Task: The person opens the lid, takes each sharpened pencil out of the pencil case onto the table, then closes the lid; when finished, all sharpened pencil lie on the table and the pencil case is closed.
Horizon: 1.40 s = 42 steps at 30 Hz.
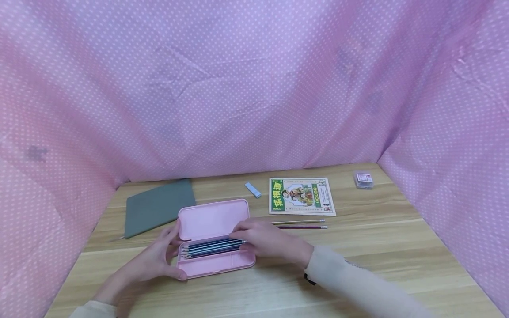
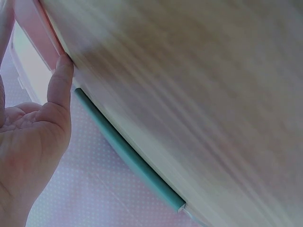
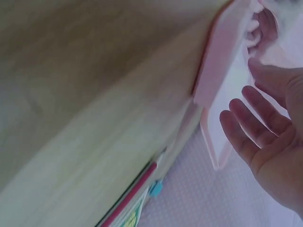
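A pink pencil case (image 1: 214, 267) lies with its lid (image 1: 214, 217) raised toward the back. Several dark pencils (image 1: 210, 248) lie side by side in its rear compartment, points to the left. My left hand (image 1: 153, 256) holds the case's left end, thumb at the front corner and fingers by the lid. Over the case's right end, my right hand (image 1: 268, 238) has its fingertips at the pencils' far ends. In the right wrist view, the fingers of that hand (image 3: 279, 137) are spread and nearly straight, with no pencil visible between them.
Two pencils (image 1: 304, 227) lie on the wooden table (image 1: 358, 265) right of the case. Behind them are an illustrated booklet (image 1: 302, 196) and a light blue strip (image 1: 252, 189). A small clear box (image 1: 363, 180) stands far right, and a green notebook (image 1: 157, 205) lies back left.
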Each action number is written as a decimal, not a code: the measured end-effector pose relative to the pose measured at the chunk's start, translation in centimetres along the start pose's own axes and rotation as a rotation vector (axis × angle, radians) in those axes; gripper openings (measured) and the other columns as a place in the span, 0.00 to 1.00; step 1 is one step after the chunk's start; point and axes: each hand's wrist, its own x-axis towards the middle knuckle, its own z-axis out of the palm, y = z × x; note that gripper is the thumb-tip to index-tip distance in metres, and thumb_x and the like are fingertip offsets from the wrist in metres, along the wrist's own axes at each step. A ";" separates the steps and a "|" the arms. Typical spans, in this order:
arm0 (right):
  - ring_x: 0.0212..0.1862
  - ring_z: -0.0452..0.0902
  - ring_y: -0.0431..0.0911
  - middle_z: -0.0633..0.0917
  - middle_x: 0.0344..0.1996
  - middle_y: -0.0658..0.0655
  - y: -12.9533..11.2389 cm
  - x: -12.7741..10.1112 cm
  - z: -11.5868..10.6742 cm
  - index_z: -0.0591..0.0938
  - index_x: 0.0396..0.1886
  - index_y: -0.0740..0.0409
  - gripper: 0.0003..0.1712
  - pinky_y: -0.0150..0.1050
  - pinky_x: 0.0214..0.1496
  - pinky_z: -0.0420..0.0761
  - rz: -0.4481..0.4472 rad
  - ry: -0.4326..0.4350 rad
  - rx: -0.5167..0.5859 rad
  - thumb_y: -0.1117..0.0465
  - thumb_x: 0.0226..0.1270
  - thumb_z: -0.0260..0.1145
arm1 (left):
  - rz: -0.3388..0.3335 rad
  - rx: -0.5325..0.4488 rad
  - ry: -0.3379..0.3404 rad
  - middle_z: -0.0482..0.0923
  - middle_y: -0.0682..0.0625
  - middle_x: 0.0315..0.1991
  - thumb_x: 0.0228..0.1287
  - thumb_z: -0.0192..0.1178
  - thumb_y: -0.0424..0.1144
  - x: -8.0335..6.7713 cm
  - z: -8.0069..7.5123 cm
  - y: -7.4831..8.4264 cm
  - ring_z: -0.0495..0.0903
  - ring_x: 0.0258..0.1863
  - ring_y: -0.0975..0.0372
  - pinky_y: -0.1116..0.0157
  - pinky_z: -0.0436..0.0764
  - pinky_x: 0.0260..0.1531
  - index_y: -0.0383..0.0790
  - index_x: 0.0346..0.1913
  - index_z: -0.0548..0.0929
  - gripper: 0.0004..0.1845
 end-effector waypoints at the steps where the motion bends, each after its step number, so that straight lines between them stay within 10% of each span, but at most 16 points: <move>1: 0.55 0.78 0.40 0.84 0.52 0.50 -0.1 0.2 0.2 0.84 0.62 0.56 0.21 0.30 0.61 0.79 0.004 -0.018 0.006 0.66 0.69 0.69 | 0.000 -0.002 0.000 0.43 0.32 0.72 0.40 0.85 0.42 0.0 0.0 0.0 0.65 0.66 0.39 0.55 0.73 0.65 0.37 0.80 0.32 0.77; 28: 0.38 0.78 0.33 0.88 0.41 0.47 -0.4 2.2 1.3 0.86 0.59 0.48 0.22 0.25 0.40 0.82 0.097 -0.152 -0.008 0.70 0.68 0.67 | 0.005 -0.004 0.000 0.41 0.32 0.73 0.39 0.85 0.43 -0.1 0.1 -0.1 0.64 0.65 0.39 0.53 0.72 0.65 0.36 0.80 0.31 0.78; 42: 0.45 0.80 0.37 0.87 0.47 0.47 -0.8 1.8 1.6 0.86 0.57 0.49 0.18 0.27 0.47 0.83 0.005 -0.120 -0.128 0.68 0.72 0.64 | 0.013 0.013 0.008 0.41 0.31 0.73 0.39 0.85 0.42 -0.2 0.2 0.2 0.65 0.65 0.38 0.51 0.72 0.65 0.34 0.80 0.31 0.78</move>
